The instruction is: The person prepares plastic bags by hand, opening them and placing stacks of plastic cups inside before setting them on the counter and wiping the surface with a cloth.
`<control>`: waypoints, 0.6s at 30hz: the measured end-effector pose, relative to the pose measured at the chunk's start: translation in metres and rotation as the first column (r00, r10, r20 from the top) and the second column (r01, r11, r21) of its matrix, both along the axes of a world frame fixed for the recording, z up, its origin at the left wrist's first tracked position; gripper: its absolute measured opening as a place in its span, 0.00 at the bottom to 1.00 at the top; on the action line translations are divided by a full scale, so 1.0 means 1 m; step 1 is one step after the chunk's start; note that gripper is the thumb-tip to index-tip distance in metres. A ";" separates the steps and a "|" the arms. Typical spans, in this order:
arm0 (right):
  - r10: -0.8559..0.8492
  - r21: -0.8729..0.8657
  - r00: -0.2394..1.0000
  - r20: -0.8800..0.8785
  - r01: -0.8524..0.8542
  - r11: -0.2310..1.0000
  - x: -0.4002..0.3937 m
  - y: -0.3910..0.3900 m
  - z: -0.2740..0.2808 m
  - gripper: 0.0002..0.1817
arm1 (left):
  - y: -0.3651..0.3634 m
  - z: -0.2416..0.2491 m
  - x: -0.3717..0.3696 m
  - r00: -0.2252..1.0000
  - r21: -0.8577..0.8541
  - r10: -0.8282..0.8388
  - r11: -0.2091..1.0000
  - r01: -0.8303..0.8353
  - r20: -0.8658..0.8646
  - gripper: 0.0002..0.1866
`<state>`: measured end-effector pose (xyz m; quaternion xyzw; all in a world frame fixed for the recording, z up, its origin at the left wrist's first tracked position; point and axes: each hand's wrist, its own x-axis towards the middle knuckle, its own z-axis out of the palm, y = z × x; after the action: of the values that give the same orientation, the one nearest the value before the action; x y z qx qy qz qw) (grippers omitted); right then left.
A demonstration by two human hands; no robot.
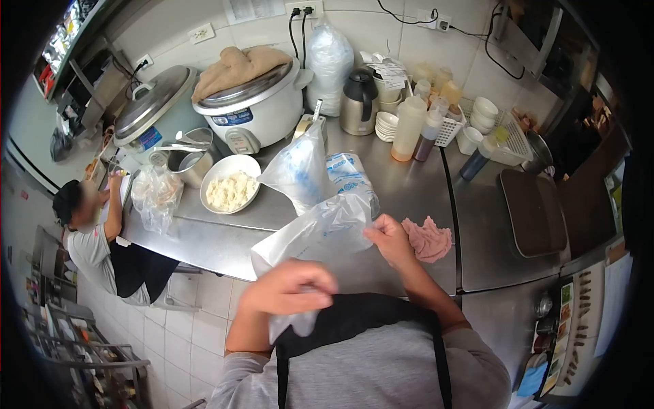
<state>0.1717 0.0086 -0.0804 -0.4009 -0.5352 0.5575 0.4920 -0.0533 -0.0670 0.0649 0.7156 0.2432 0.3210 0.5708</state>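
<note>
A clear plastic bag [313, 228] spreads over the front of the steel counter, before my body. My right hand [390, 240] is closed in a pinch on the bag's right edge. My left hand [289, 294] is lifted at the bag's lower left, fingers smeared by motion, with plastic showing below it. Behind the bag stand another filled plastic bag [300, 167] and a white-and-blue printed packet [349, 174]. To the right of my right hand lies a crumpled pink cloth [429, 238].
A white bowl of pale food [230, 187] sits left, beside a steel pot [191, 163] and a knotted bag [157, 194]. Rice cookers [248, 116], a thermos [359, 102] and sauce bottles [409, 126] line the back. A brown tray [533, 211] lies right. Another person [102, 245] sits left.
</note>
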 end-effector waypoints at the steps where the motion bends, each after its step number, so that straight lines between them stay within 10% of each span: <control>1: 0.005 0.014 0.998 0.055 -0.006 1.000 -0.002 -0.001 0.002 0.07 | 0.003 -0.011 0.016 0.989 -0.003 0.040 0.999 -0.041 -0.142 0.14; 3: 0.025 0.102 0.996 0.084 -0.034 0.994 -0.011 -0.006 0.010 0.10 | 0.014 -0.035 0.046 0.804 0.173 0.486 0.874 -0.455 -0.343 0.14; 5: 0.057 0.248 0.998 0.038 -0.065 0.967 -0.023 -0.016 0.017 0.10 | 0.032 -0.067 0.053 0.761 0.185 0.542 0.839 -0.512 -0.357 0.13; 9: 0.259 -0.083 0.949 -0.183 -0.277 0.957 -0.022 -0.017 0.012 0.08 | 0.050 -0.104 0.050 0.839 -0.003 0.544 0.839 -0.544 -0.011 0.11; 12: -0.129 -0.447 0.892 -0.433 -0.087 0.890 -0.014 -0.002 0.032 0.05 | 0.050 -0.107 0.034 0.804 -0.393 0.594 0.748 -0.535 0.035 0.12; 16: -0.220 0.292 0.975 -0.040 0.222 0.930 -0.006 0.014 0.025 0.08 | 0.052 -0.107 0.026 0.758 -0.295 0.651 0.718 -0.631 -0.038 0.10; 18: -0.528 0.854 0.832 0.172 0.141 0.500 -0.005 -0.002 0.062 0.12 | 0.053 -0.106 0.028 0.740 -0.282 0.672 0.707 -0.649 -0.019 0.11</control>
<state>0.1665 0.0068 -0.0186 -0.3353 -0.7292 0.0404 0.5952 -0.0256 -0.0137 -0.0406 0.4817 0.5001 0.4975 0.5200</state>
